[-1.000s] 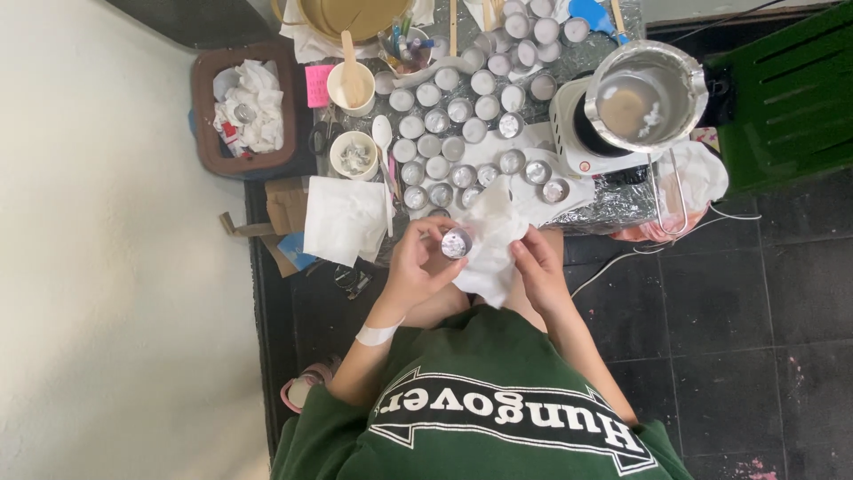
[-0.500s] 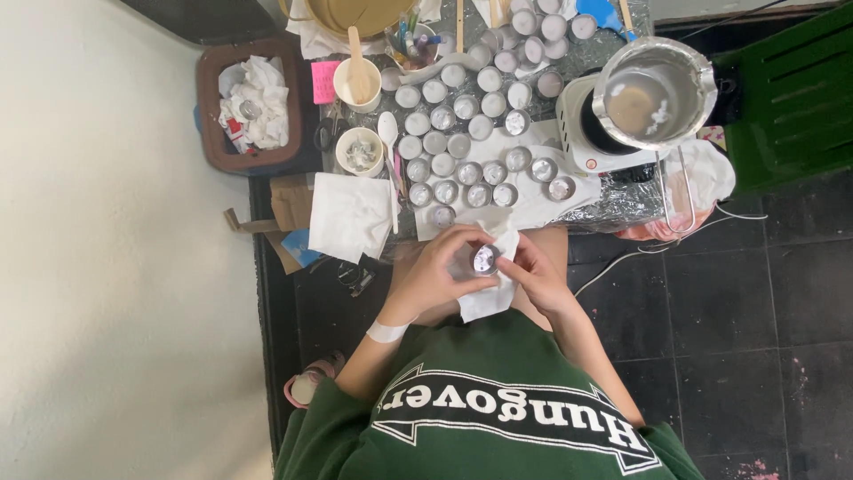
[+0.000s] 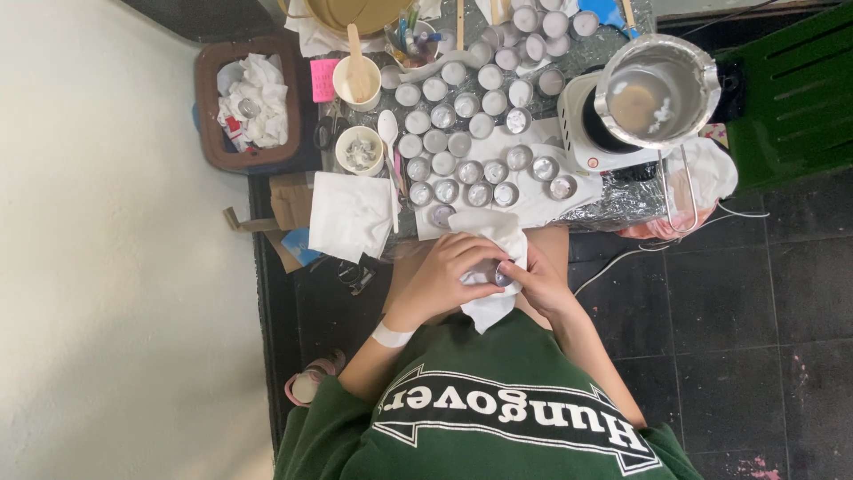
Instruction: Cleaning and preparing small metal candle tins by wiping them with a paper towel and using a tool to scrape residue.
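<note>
Both of my hands meet over my lap, just below the table's front edge. My left hand point(image 3: 444, 277), with a white strip on its wrist, is closed around a small round metal cup point(image 3: 501, 276) and a white tissue point(image 3: 490, 233). My right hand point(image 3: 540, 284) pinches the same cup and tissue from the other side. The tissue drapes above and below my fingers and hides most of the cup.
Several small metal cups point(image 3: 469, 140) stand in rows on a foil-covered table point(image 3: 622, 203). A steel pot point(image 3: 656, 89) sits on a white hotplate at the right. Two white mugs point(image 3: 359, 149), a folded napkin point(image 3: 348, 215) and a brown bin of tissues point(image 3: 251, 105) are at the left.
My hands have drawn back from the table edge toward my body with the cup and tissue. The tissue is now wrapped more closely around the cup.
</note>
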